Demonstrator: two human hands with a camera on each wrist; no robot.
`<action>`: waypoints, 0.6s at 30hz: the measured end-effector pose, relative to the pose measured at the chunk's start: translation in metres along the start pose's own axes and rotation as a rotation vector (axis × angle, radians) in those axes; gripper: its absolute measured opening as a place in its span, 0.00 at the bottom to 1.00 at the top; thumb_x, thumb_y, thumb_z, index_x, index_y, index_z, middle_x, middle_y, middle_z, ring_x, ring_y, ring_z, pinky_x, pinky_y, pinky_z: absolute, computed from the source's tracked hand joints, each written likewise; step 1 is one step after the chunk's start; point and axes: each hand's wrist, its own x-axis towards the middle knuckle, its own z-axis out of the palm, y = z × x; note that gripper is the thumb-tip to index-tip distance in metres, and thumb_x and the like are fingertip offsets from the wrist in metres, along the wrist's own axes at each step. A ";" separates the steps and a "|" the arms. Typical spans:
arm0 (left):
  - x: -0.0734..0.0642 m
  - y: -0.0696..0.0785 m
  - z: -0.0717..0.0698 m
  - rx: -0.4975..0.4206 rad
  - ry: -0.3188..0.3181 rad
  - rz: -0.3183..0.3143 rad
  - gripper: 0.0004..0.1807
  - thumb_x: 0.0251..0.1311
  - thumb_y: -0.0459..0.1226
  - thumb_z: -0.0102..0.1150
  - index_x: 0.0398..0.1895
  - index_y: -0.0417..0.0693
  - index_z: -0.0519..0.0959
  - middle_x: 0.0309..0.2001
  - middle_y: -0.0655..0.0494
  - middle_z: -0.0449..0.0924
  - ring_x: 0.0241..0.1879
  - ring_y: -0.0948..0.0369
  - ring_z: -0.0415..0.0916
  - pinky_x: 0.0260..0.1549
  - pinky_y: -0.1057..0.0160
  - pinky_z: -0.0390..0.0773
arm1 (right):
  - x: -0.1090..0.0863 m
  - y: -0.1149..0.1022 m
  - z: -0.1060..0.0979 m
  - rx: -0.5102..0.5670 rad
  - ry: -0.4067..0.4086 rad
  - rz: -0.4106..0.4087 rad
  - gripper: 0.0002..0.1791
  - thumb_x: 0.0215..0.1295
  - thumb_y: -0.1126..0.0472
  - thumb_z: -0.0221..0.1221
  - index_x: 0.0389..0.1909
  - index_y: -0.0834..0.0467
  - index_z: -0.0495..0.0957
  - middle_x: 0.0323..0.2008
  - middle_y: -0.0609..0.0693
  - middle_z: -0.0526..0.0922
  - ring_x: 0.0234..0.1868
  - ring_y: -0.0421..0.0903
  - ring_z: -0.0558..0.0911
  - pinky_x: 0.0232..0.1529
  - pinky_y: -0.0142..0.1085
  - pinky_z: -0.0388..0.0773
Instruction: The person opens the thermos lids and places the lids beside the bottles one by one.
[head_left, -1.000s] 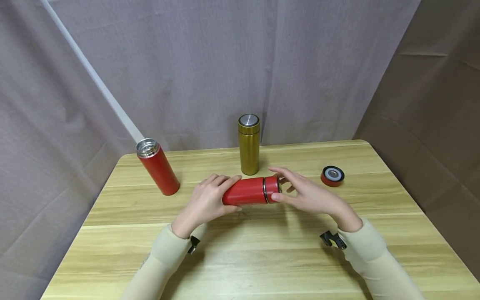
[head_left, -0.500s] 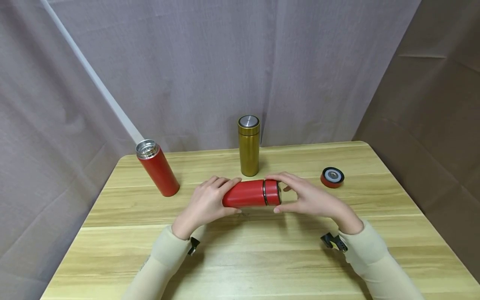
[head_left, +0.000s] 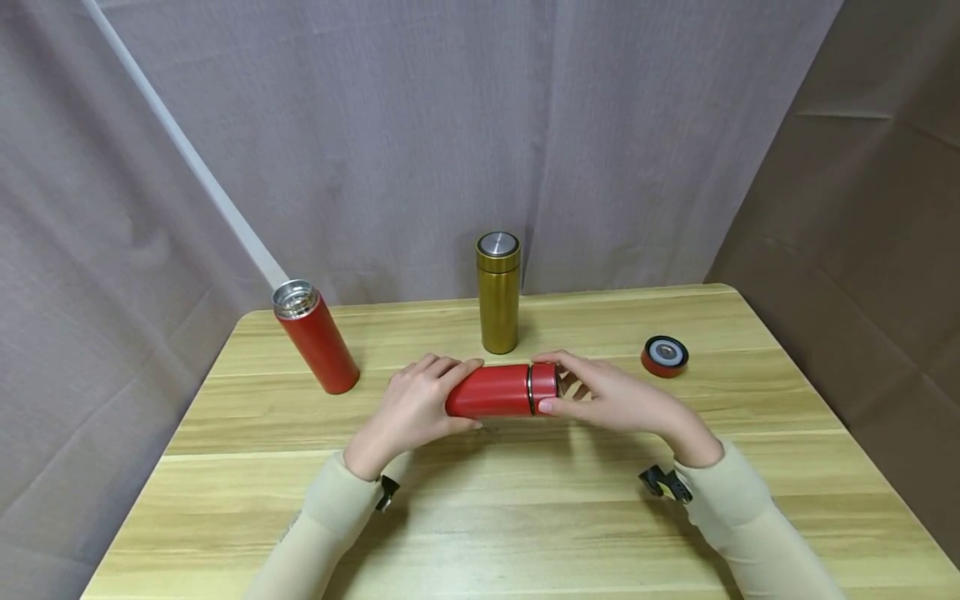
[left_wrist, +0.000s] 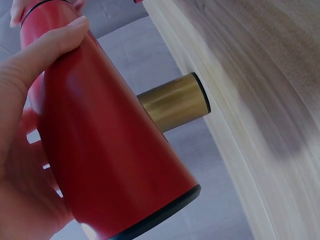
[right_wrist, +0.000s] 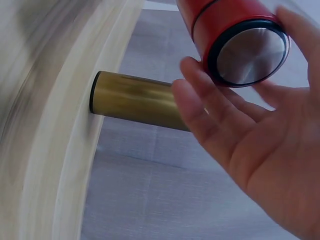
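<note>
A red thermos flask (head_left: 491,390) lies sideways across both hands above the table, its lid (head_left: 543,381) pointing right. My left hand (head_left: 416,400) grips the base end of the body, thumb on the near side and fingers over the far side. At the other end my right hand (head_left: 615,392) holds the lid between thumb and fingertips. The right wrist view shows the lid's round metal top (right_wrist: 250,55), with a gap between it and the palm. A dark ring separates lid and body.
A gold thermos flask (head_left: 499,304) stands upright behind the held one, lid on. On the left stands a lidless red flask (head_left: 318,342) with a steel mouth. A loose red lid (head_left: 664,357) lies upturned on the right of the wooden table (head_left: 480,517). Grey curtains hang behind.
Half a second ago the right thumb was off the lid; now it is back on its near side. The right fingers have shifted around the lid, while the left hand has kept its grip.
</note>
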 end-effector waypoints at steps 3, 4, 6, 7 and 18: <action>0.000 0.000 0.000 -0.006 -0.002 -0.008 0.46 0.40 0.58 0.80 0.67 0.59 0.76 0.52 0.56 0.82 0.48 0.56 0.77 0.34 0.51 0.81 | -0.001 -0.001 0.001 0.000 0.028 -0.025 0.38 0.64 0.44 0.67 0.70 0.51 0.66 0.54 0.49 0.78 0.52 0.47 0.78 0.47 0.44 0.81; 0.000 0.000 0.000 -0.005 -0.003 -0.012 0.46 0.40 0.58 0.80 0.67 0.59 0.76 0.52 0.56 0.82 0.48 0.56 0.77 0.34 0.51 0.81 | -0.001 -0.001 0.001 0.004 0.039 -0.028 0.40 0.62 0.43 0.69 0.71 0.51 0.65 0.56 0.50 0.77 0.54 0.48 0.78 0.47 0.45 0.81; 0.000 0.000 0.000 -0.006 0.000 -0.015 0.46 0.40 0.58 0.80 0.66 0.60 0.76 0.51 0.56 0.82 0.48 0.56 0.77 0.34 0.51 0.81 | -0.001 -0.001 0.001 0.023 0.047 -0.012 0.42 0.61 0.43 0.69 0.72 0.52 0.63 0.59 0.52 0.75 0.55 0.50 0.77 0.47 0.44 0.81; 0.000 0.000 0.000 -0.008 0.002 -0.014 0.45 0.40 0.58 0.80 0.66 0.59 0.76 0.51 0.56 0.82 0.48 0.56 0.77 0.35 0.51 0.81 | -0.001 -0.001 0.001 0.034 0.048 0.000 0.43 0.62 0.43 0.69 0.72 0.53 0.62 0.58 0.53 0.76 0.56 0.50 0.77 0.46 0.44 0.81; 0.002 0.002 -0.001 -0.001 0.000 -0.007 0.45 0.40 0.58 0.80 0.66 0.59 0.76 0.52 0.56 0.82 0.49 0.56 0.77 0.34 0.50 0.81 | 0.002 0.002 -0.001 0.033 0.000 0.077 0.27 0.73 0.45 0.58 0.64 0.58 0.70 0.41 0.47 0.83 0.42 0.43 0.81 0.42 0.39 0.79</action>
